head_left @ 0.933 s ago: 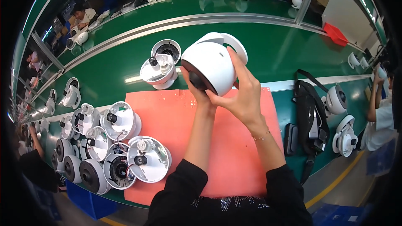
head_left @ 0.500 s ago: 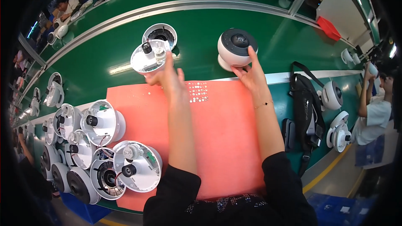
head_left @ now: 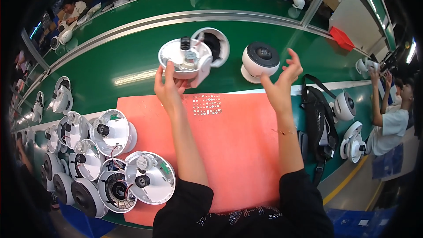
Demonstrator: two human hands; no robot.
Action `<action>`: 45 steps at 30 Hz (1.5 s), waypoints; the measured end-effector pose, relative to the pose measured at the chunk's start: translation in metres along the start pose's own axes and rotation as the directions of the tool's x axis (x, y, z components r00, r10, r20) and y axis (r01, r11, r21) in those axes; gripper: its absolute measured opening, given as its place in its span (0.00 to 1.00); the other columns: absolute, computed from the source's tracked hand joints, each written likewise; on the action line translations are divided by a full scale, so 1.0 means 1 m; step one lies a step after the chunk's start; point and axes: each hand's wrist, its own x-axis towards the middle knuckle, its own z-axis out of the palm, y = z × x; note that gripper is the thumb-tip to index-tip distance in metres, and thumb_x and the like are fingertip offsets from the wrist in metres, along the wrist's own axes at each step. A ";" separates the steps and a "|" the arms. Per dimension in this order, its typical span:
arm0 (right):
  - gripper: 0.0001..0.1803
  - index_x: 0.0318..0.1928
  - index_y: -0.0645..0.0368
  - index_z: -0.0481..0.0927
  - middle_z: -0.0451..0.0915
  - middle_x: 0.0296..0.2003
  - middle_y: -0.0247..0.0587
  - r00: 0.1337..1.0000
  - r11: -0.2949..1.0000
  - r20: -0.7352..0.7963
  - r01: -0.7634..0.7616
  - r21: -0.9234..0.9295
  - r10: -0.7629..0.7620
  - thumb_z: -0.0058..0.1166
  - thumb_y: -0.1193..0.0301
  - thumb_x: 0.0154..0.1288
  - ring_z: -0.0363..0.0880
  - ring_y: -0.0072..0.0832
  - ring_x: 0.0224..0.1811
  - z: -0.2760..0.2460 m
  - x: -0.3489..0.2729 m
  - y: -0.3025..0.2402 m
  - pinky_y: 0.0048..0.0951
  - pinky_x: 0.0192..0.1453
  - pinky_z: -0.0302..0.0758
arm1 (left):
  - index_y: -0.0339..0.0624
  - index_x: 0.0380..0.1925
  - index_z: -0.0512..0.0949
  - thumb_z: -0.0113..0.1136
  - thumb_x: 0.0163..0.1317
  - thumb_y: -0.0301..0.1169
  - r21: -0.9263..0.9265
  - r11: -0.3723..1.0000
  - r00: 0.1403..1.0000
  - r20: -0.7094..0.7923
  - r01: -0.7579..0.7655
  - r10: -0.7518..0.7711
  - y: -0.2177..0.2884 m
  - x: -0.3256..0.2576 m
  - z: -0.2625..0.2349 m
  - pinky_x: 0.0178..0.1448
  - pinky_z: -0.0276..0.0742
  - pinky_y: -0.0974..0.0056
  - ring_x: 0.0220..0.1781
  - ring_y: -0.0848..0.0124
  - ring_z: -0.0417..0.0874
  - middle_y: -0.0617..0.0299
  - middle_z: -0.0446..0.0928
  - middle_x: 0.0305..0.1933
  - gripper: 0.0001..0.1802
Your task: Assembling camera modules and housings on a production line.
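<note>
Gripping the near rim of an open white camera base (head_left: 185,60), left hand (head_left: 167,87) fingers curled round its edge, lifted just past the far edge of the orange mat (head_left: 229,150). Hanging open beside the finished white dome camera (head_left: 260,61), right hand (head_left: 282,81) fingers spread, touching nothing, just clear of the dome. Lying flat on the mat's far strip, a patch of small screws (head_left: 207,105), just beyond the left wrist. Crowding the mat's left edge, a cluster of open housings (head_left: 110,158); bordering the right edge, a black bag (head_left: 319,123). Leaving the middle of the mat bare between the forearms. Compared with half a second back: base now raised off the green belt (head_left: 110,61), right hand now off the dome.
</note>
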 end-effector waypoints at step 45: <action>0.21 0.50 0.68 0.66 0.74 0.42 0.41 0.589 0.599 0.778 -0.711 0.370 0.218 0.39 0.62 0.67 0.72 0.22 0.44 -0.146 -0.084 -0.008 0.22 0.50 0.68 | 0.33 0.35 0.75 0.62 0.50 0.30 0.522 0.608 0.721 0.682 -0.598 0.123 0.046 -0.183 -0.021 0.39 0.77 0.61 0.37 0.56 0.82 0.46 0.79 0.31 0.14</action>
